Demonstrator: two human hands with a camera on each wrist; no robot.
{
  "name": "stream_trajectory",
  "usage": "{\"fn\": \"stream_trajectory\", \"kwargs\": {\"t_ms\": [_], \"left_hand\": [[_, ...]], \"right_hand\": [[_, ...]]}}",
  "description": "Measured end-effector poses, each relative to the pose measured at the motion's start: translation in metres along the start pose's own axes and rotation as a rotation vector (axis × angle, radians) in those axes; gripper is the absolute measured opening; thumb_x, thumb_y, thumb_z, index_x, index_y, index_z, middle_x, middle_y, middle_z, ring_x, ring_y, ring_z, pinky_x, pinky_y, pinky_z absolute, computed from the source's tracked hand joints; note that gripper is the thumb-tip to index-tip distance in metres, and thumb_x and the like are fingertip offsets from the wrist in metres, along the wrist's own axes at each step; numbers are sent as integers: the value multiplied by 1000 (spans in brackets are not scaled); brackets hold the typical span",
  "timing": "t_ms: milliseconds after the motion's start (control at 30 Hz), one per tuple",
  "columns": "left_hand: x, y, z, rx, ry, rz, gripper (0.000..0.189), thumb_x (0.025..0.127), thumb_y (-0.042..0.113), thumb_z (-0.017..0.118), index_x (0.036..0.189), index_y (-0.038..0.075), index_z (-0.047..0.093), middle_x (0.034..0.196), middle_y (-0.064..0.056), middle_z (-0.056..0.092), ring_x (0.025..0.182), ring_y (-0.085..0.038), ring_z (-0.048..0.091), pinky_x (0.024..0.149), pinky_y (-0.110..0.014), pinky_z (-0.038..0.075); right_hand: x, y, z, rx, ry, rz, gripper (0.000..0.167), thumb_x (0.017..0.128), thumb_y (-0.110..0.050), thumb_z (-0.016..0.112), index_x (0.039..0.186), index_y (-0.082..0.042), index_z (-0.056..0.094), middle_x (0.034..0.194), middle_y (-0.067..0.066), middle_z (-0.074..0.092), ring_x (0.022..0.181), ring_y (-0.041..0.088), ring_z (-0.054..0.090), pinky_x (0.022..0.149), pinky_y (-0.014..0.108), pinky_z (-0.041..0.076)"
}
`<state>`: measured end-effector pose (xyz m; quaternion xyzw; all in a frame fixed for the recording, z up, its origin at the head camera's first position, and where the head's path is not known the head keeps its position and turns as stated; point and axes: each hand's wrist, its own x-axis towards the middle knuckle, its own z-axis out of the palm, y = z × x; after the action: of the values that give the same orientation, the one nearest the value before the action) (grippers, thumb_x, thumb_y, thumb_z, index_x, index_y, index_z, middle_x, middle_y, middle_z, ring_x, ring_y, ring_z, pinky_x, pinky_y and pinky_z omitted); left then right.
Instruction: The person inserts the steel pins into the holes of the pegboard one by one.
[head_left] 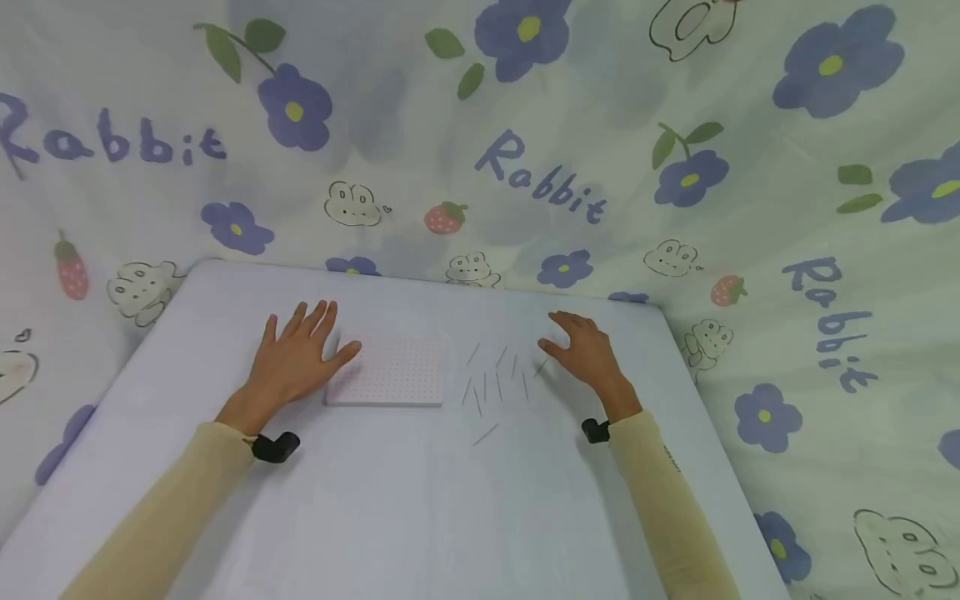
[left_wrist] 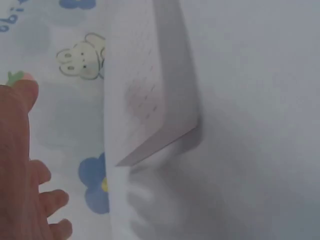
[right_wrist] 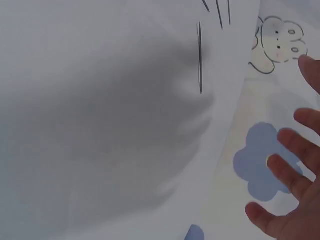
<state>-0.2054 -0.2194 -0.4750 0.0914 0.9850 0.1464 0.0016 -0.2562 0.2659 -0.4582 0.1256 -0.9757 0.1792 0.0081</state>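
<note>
A pale pink-white block with rows of small holes (head_left: pixel 393 372) lies flat on the white table. My left hand (head_left: pixel 296 354) hovers at the block's left side with fingers spread, its thumb over the left edge in the head view. To the block's right, several thin, dark needle-like sticks (head_left: pixel 485 387) lie scattered at different angles. Beside the rightmost of these, my right hand (head_left: pixel 588 354) is held above the table, fingers apart and holding nothing. The right wrist view shows one thin stick (right_wrist: pixel 200 59) near that hand's shadow.
The white tabletop (head_left: pixel 360 508) reaches a back edge just beyond the hands. Behind it and along both sides hangs a curtain (head_left: pixel 405 108) printed with flowers, rabbits and strawberries. One stick (head_left: pixel 486 434) lies apart, closer to the front.
</note>
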Motion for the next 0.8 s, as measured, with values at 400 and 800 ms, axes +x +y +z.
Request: {"fn": "stream_trajectory", "kwargs": {"t_ms": [400, 800], "left_hand": [[-40, 14, 37, -72, 14, -30, 112, 91, 79, 44, 159, -4, 12, 164, -26, 19, 150, -47, 16, 115, -71, 5], [-52, 17, 53, -88, 19, -51, 117, 86, 80, 52, 159, -4, 14, 164, -26, 20, 150, -47, 17, 114, -71, 6]], "right_hand": [[-5, 3, 10, 88, -118, 5, 50, 96, -42, 68, 140, -19, 60, 149, 7, 52, 141, 34, 41, 115, 59, 30], [-4, 6, 20, 173, -210, 31, 43, 94, -27, 72, 135, -14, 65, 144, 10, 57, 136, 36, 48, 112, 54, 38]]}}
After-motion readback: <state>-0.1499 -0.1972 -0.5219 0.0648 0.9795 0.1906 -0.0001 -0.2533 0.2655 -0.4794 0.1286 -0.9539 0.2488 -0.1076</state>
